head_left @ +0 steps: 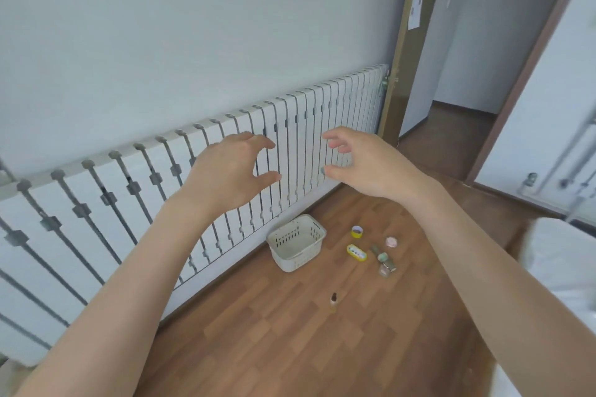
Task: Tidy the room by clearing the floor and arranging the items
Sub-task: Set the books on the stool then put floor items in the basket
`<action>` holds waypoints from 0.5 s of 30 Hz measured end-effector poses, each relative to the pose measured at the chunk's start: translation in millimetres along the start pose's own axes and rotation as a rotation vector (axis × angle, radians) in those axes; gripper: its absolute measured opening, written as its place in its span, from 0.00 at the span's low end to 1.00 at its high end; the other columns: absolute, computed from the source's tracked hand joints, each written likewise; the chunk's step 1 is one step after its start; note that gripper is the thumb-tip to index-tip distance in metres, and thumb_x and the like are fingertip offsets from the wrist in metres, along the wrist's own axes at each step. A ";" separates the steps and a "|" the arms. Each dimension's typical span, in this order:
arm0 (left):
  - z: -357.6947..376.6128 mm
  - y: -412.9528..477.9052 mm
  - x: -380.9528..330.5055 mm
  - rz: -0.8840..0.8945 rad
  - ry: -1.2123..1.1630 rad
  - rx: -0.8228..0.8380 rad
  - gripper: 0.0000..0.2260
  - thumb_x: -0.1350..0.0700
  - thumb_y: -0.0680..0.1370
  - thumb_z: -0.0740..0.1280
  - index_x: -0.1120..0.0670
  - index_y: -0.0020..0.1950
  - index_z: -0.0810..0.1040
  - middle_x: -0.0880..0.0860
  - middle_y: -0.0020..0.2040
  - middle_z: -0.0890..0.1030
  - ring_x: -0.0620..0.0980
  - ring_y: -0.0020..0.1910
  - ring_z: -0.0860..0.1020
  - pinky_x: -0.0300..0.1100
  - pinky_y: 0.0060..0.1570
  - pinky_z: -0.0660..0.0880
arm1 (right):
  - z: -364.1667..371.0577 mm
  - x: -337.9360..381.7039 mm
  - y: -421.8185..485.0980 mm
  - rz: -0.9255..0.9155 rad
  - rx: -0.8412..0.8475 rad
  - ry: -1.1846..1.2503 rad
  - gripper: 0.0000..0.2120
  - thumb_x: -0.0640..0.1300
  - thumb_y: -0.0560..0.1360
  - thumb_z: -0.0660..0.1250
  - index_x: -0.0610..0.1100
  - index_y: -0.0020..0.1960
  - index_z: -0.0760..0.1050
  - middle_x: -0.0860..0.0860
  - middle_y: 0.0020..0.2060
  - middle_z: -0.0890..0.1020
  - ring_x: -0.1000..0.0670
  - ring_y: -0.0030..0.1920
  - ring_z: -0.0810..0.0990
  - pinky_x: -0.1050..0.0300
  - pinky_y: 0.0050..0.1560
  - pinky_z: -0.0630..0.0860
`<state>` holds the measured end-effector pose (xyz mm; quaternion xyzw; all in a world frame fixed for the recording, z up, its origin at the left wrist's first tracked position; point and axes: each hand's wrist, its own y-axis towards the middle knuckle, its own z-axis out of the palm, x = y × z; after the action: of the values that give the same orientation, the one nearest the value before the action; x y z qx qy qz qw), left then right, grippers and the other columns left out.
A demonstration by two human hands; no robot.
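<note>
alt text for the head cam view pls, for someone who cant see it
A person's left hand and right hand reach forward, empty, fingers loosely curled, above a wooden floor. Below them a white basket stands empty beside a white radiator, with small items scattered to its right and a small bottle standing nearer the camera.

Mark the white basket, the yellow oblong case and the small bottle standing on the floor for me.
white basket [308,253], head view, outer side wall.
yellow oblong case [356,252], head view, middle of its top face.
small bottle [333,301], head view, its body.
</note>
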<state>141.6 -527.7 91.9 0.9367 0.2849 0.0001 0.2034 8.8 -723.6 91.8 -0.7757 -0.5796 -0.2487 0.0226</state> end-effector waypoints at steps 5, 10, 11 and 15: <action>25.3 45.8 0.9 0.053 -0.024 0.028 0.23 0.41 0.75 0.66 0.47 0.68 0.70 0.47 0.65 0.74 0.50 0.63 0.72 0.47 0.56 0.70 | 3.6 -32.3 21.4 0.081 -0.004 -0.002 0.27 0.54 0.74 0.68 0.54 0.71 0.65 0.57 0.65 0.75 0.54 0.62 0.74 0.51 0.62 0.72; 54.3 91.4 12.8 0.107 -0.062 0.042 0.23 0.41 0.75 0.66 0.47 0.68 0.70 0.47 0.66 0.73 0.50 0.66 0.70 0.49 0.58 0.70 | 13.7 -55.6 53.7 0.139 -0.006 -0.016 0.27 0.54 0.74 0.68 0.55 0.71 0.65 0.57 0.64 0.75 0.54 0.62 0.75 0.51 0.62 0.73; 61.4 105.7 16.9 0.124 -0.070 0.059 0.23 0.41 0.75 0.66 0.47 0.68 0.70 0.47 0.67 0.73 0.50 0.66 0.70 0.49 0.59 0.69 | 16.4 -61.6 65.7 0.159 -0.009 -0.020 0.27 0.54 0.74 0.68 0.55 0.71 0.65 0.57 0.64 0.75 0.54 0.61 0.75 0.51 0.62 0.73; 82.5 150.0 34.7 0.177 -0.092 0.109 0.23 0.41 0.75 0.65 0.47 0.68 0.69 0.47 0.67 0.72 0.49 0.66 0.70 0.48 0.59 0.69 | 22.0 -76.1 102.4 0.221 -0.042 -0.030 0.27 0.54 0.74 0.69 0.54 0.71 0.65 0.57 0.64 0.75 0.54 0.62 0.74 0.51 0.63 0.72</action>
<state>260.4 -653.9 69.3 0.9670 0.1907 -0.0405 0.1641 94.4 -817.6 67.1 -0.8389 -0.4854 -0.2451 0.0248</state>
